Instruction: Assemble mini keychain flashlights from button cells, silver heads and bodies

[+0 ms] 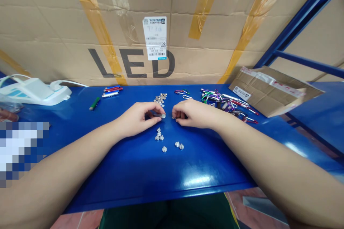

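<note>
My left hand [141,117] is closed around a slim metal flashlight tube [163,116], its round end facing right. Just across from it, my right hand [189,112] pinches a small round silver piece [173,117], mostly hidden by the fingertips; whether it is a button cell or a cap I cannot tell. The two hands are a short gap apart. Beyond them lies a cluster of small button cells [160,99]. On the near side are several silver screw caps [159,137], with another cap [164,149] and a pair of caps [179,145] closer to me.
Keychain flashlights with carabiners [223,102] are heaped at right beside an open cardboard box [268,91]. Red, blue and silver tubes [111,92] and a green tube [94,103] lie left. A white power strip [40,91] is farther left. A large carton [188,61] stands behind the blue table [129,171].
</note>
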Motion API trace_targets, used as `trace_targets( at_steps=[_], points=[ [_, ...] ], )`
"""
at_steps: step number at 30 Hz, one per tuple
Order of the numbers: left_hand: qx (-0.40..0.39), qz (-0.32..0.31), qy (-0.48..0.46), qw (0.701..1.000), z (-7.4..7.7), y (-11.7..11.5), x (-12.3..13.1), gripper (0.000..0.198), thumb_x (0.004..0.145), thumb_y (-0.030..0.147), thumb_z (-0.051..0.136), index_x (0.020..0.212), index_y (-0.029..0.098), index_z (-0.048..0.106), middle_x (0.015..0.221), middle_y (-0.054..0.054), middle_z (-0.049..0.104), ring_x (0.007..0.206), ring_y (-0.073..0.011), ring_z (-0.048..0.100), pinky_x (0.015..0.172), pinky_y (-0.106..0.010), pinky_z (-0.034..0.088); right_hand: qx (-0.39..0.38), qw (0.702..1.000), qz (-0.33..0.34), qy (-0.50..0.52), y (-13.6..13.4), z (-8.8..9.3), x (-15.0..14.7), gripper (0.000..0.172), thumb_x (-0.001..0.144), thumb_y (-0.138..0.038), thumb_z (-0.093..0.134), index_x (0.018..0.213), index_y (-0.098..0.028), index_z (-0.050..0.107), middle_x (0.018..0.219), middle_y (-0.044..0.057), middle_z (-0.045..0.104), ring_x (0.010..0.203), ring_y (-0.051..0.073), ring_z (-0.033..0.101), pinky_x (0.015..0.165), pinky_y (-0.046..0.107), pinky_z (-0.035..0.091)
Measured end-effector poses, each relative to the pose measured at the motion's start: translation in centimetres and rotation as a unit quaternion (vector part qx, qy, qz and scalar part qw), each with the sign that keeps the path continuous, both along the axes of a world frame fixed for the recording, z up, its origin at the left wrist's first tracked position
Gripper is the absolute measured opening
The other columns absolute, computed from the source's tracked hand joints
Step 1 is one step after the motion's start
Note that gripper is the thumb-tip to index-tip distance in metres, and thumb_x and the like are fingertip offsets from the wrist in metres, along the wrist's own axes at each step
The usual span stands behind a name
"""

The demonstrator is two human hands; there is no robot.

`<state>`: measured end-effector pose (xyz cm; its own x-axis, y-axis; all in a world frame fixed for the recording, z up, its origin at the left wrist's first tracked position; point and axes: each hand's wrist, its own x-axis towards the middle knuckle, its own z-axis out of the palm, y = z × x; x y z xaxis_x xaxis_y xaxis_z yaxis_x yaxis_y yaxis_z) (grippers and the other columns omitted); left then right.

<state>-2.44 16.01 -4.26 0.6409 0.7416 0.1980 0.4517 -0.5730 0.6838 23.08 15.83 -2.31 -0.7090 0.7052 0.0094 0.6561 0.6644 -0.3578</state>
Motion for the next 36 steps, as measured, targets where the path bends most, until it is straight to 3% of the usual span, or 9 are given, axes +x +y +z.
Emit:
trace_targets(
  at_steps=[5, 10, 28, 36],
  points=[
    [0.004, 0.007, 0.014, 1.000, -0.2, 0.1, -0.1, 0.022, 0.094, 0.039, 0.065, 0.107, 0.021, 0.071, 0.106, -0.004, 0.077, 0.087, -0.0187, 0.071, 0.078, -0.030, 0.057, 0.026, 0.993, 0.050, 0.107, 0.2, -0.8, -0.5, 0.013, 0.080, -0.008, 0.069, 0.088, -0.018, 0.071, 0.083, 0.001, 0.070, 0.073, 0.014, 0.064, 0.070, 0.026, 0.049],
    [0.001, 0.003, -0.004, 1.000, -0.1, 0.0, 0.1, 0.025, 0.093, 0.040, 0.066, 0.108, 0.020, 0.071, 0.106, -0.005, 0.077, 0.087, -0.0195, 0.071, 0.079, -0.032, 0.057, 0.043, 0.961, 0.035, 0.269, -0.5, -1.1, -1.5, 0.007, 0.085, -0.015, 0.070, 0.090, -0.019, 0.071, 0.083, 0.001, 0.073, 0.074, 0.013, 0.068, 0.070, 0.025, 0.053],
    [-0.046, 0.004, -0.052, 0.998, -0.5, 0.1, 0.1, 0.024, 0.091, 0.038, 0.070, 0.106, 0.019, 0.070, 0.106, -0.006, 0.076, 0.092, -0.0209, 0.072, 0.081, -0.034, 0.059, 0.070, 0.961, 0.044, 0.263, -0.4, -1.1, -1.5, 0.003, 0.089, -0.020, 0.072, 0.086, -0.019, 0.074, 0.084, 0.002, 0.076, 0.077, 0.015, 0.070, 0.074, 0.028, 0.053],
    [-0.051, -0.007, -0.069, 0.996, -0.7, 0.2, -0.1, 0.019, 0.091, 0.035, 0.070, 0.104, 0.020, 0.069, 0.109, -0.007, 0.074, 0.096, -0.0214, 0.072, 0.086, -0.036, 0.061, -0.076, 0.932, -0.036, 0.353, -0.5, -1.4, -1.4, 0.010, 0.082, -0.027, 0.076, 0.088, -0.019, 0.074, 0.087, 0.003, 0.075, 0.081, 0.017, 0.072, 0.078, 0.032, 0.061]
  ],
)
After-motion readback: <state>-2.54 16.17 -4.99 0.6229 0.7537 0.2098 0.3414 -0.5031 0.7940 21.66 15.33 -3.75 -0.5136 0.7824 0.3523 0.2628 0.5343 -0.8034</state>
